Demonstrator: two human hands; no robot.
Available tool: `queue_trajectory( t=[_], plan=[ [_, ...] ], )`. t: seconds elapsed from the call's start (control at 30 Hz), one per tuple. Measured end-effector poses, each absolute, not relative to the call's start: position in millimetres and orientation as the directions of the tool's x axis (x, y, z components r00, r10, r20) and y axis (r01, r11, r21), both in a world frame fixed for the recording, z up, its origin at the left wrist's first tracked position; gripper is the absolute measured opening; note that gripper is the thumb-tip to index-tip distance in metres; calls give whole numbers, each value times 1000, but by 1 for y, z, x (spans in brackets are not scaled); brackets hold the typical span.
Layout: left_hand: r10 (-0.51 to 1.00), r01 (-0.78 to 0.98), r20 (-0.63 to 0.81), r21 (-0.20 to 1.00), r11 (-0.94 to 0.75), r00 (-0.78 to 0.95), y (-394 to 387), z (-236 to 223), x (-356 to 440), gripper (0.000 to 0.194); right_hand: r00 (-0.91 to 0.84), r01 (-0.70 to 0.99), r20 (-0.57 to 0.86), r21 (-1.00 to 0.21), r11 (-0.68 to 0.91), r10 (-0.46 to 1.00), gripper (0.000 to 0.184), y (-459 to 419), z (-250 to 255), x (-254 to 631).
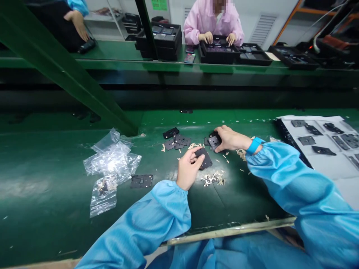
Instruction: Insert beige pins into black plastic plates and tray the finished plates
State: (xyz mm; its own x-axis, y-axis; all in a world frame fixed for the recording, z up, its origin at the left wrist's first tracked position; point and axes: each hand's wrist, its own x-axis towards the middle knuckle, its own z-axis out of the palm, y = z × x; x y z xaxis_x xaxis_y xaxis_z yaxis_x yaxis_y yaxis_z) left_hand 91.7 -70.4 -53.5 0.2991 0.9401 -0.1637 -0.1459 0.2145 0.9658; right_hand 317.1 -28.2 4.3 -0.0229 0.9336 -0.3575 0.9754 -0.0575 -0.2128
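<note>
My left hand (189, 168) grips the edge of a black plastic frame (206, 160) on the green conveyor belt (56, 186). My right hand (231, 139) holds a second black frame (214, 142), whose far part is hidden by my fingers. Several loose black frames (176, 142) lie just left of my hands, and another (141, 181) rests further left. Pale scraps (211, 178) are scattered under and around both hands. Both of my sleeves are blue, and a blue band circles my right wrist.
Crumpled clear plastic bags (112, 160) lie on the belt at left. At right, a white sheet (319, 145) carries several black frames. A green diagonal beam (70, 71) crosses the view. Beyond it, a person in a pink smock (213, 26) works at a black tray (220, 52).
</note>
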Motion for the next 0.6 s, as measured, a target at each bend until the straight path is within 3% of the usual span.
queue_trajectory(
  t=[0.13,0.27,0.33,0.6],
  plan=[
    [941,-145,-181,962,230,286,-71,-51,90,47,-26,967,-380,-244,-73,924,85,-28,6,295],
    [939,-136,-176,965,223,294,-71,-51,85,45,-45,953,-427,-288,-89,903,40,-25,10,284],
    [941,-135,-164,968,211,296,-69,-53,84,49,-39,941,-405,-321,-103,914,29,-29,13,281],
    [967,-62,-132,987,148,217,-61,-62,82,55,249,814,-219,-480,-326,944,25,-96,46,352]
  ],
)
